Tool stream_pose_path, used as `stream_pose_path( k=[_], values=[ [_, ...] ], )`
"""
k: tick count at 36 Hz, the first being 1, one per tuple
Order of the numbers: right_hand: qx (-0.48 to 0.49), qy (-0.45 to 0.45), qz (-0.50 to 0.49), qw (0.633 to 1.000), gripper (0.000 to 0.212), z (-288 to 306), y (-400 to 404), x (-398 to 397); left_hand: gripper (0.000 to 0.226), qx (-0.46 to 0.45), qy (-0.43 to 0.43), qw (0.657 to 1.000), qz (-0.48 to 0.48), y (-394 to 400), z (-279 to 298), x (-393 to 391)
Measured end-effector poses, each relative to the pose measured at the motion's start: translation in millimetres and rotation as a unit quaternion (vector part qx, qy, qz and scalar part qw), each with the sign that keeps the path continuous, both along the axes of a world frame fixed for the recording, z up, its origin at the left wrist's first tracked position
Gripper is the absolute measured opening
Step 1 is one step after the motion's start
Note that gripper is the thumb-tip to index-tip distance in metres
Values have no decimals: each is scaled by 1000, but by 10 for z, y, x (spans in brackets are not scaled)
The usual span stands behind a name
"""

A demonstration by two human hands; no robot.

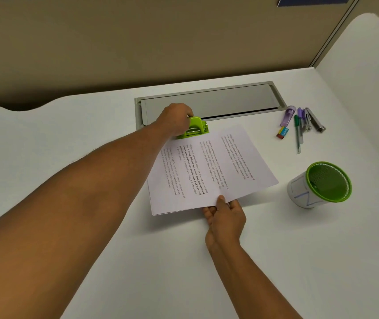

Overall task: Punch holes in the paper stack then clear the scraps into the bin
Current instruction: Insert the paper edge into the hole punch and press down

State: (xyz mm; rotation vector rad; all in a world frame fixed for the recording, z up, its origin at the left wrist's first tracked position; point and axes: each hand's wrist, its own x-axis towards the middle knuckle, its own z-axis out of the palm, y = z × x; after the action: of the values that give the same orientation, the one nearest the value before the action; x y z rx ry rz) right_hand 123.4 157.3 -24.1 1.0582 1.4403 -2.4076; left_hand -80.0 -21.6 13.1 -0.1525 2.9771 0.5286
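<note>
Left hand (176, 119) curled over punch (195, 130), paper (206, 171) edge beneath; right hand (226, 217) pinching near edge. Advice: square sheets, press straight down (bin (322, 184) right of right hand).

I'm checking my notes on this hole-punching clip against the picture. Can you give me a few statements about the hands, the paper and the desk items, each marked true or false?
1. The left hand rests on the green hole punch. True.
2. The right hand pinches the near edge of the paper stack. True.
3. The paper stack lies clear of the punch. False: its far edge sits at the punch's mouth.
4. The green mesh bin stands left of the paper. False: it stands to the right.
5. The pens stand inside the bin. False: they lie on the desk, beyond the bin.
</note>
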Motion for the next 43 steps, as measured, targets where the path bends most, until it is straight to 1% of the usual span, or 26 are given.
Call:
stream_pose_path(
  k=[8, 16, 31, 43],
  values=[
    [4, -2, -5, 1000, 19, 17, -12, -56, 32, -10, 9, 1000, -9, -11, -18, 2],
    [4, 6, 1, 1000, 19, 26, -42, 10, 31, 2, 12, 1000, 5, -2, -36, -1],
    [13, 11, -9, 1000, 20, 55, -71, -143, 32, 5, 9, 1000, 3, -3, -27, 3],
    [11, 20, 0, 1000, 16, 93, -141, -151, 32, 16, 7, 1000, 8, -15, -25, 11]
  ],
)
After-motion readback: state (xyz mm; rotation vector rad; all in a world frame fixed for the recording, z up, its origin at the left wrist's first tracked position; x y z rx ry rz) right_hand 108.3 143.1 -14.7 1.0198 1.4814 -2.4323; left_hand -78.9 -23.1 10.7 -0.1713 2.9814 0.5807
